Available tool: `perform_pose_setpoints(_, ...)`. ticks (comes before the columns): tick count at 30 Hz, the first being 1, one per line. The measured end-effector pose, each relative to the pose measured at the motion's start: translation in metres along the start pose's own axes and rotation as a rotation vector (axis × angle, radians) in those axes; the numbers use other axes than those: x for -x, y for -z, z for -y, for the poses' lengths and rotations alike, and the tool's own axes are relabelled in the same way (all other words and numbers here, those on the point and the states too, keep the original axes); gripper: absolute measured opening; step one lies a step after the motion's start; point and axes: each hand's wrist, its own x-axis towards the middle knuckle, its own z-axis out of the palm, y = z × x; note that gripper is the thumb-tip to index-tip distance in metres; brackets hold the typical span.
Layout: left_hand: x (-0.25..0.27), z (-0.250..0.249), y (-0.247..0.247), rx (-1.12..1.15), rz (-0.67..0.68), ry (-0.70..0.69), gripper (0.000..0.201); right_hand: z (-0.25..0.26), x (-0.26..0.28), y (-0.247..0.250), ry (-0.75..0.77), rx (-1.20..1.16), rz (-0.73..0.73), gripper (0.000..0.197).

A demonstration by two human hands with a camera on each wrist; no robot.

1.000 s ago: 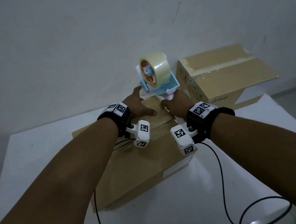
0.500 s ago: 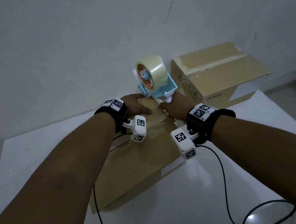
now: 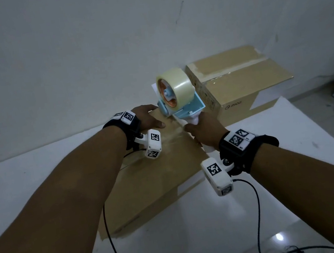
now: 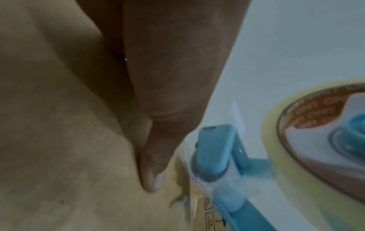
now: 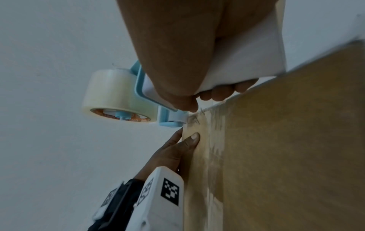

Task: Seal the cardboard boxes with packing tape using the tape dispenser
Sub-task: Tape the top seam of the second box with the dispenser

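Note:
A flat brown cardboard box (image 3: 148, 183) lies on the white table (image 3: 200, 240) in front of me. My right hand (image 3: 203, 129) grips the white handle of a light-blue tape dispenser (image 3: 182, 104) carrying a clear tape roll (image 3: 177, 83); its roller sits at the box's far edge (image 5: 177, 120). My left hand (image 3: 149, 118) rests flat on the box top at that far edge, thumb (image 4: 154, 176) pressed on the cardboard just left of the dispenser (image 4: 217, 150). A strip of shiny tape (image 5: 207, 148) runs along the box top.
A second, taller cardboard box (image 3: 239, 80), taped along its top seam, stands at the back right against the white wall. Black cables (image 3: 256, 210) trail from both wrist cameras over the table. The table's right edge drops to a tiled floor (image 3: 331, 101).
The view has shifted left and the near box has turned a little. Both hands stay at the box's far edge; the dispenser remains tilted up there in my right hand.

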Motion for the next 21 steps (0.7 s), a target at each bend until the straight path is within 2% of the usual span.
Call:
perform_pose_setpoints(4,0.001,0.002,0.001,0.011,0.017,-0.023,0.078,-0.003,0.018,0.002,0.054,0.025,0.008,0.04)
perform_pose_setpoints(8,0.004,0.0,-0.002,-0.006,0.011,-0.047,0.075,-0.002,0.024,0.002,0.034,0.031,0.018,0.018)
perform_pose_setpoints(11,0.005,-0.001,-0.002,0.01,0.0,-0.056,0.072,-0.001,0.026,0.004,-0.032,-0.053,0.004,0.01)
perform_pose_setpoints(14,0.008,-0.001,-0.003,0.031,0.013,-0.065,0.072,-0.002,0.027,0.003,-0.07,-0.096,0.012,0.013)
perform_pose_setpoints(18,0.02,0.0,0.003,0.007,0.103,-0.183,0.101,-0.003,0.029,0.001,-0.09,-0.117,0.024,0.019)
perform_pose_setpoints(21,0.033,0.001,-0.012,-0.321,0.109,-0.155,0.127,-0.003,0.027,0.001,-0.097,-0.112,0.032,0.02)
